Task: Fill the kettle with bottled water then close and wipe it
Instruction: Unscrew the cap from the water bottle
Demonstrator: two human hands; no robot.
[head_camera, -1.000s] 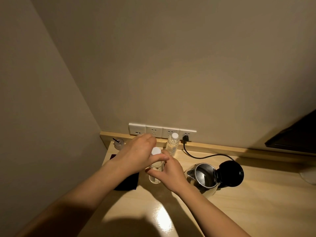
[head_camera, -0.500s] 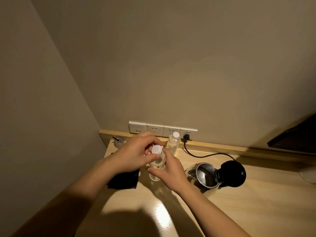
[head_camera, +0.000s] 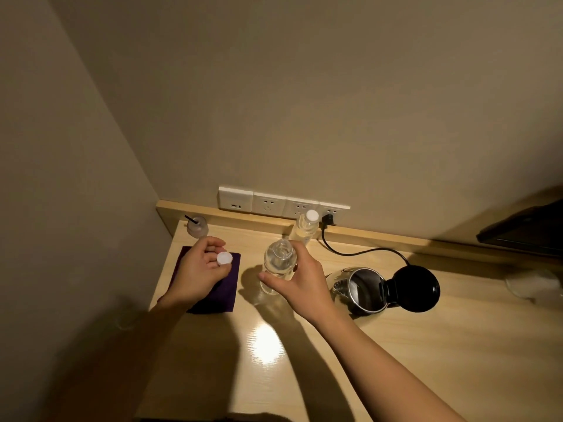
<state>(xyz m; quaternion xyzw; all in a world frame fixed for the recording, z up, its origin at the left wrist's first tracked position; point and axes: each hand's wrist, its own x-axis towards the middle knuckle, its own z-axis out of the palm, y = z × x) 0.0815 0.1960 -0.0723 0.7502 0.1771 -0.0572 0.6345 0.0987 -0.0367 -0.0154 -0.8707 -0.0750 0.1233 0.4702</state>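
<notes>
A clear water bottle [head_camera: 276, 263] stands upright on the wooden desk [head_camera: 396, 345], its neck uncapped. My right hand [head_camera: 300, 278] wraps around its right side. My left hand [head_camera: 199, 269] hovers over a dark purple cloth [head_camera: 224, 292] and pinches the white bottle cap [head_camera: 224, 258] between its fingertips. To the right of the bottle stands a steel kettle [head_camera: 361, 292] with its black lid [head_camera: 416, 289] swung open to the right. A second bottle [head_camera: 304, 228], still capped, stands at the back by the wall sockets.
A small jar with a black stick [head_camera: 197, 226] sits in the back left corner. The kettle's black cord [head_camera: 359, 252] runs to a plug in the socket strip [head_camera: 283, 204]. Walls close the desk at the left and back. A dark screen edge [head_camera: 527, 229] shows at right.
My left hand took the cap off the bottle and moved left with it over the purple cloth. My right hand kept its hold on the bottle.
</notes>
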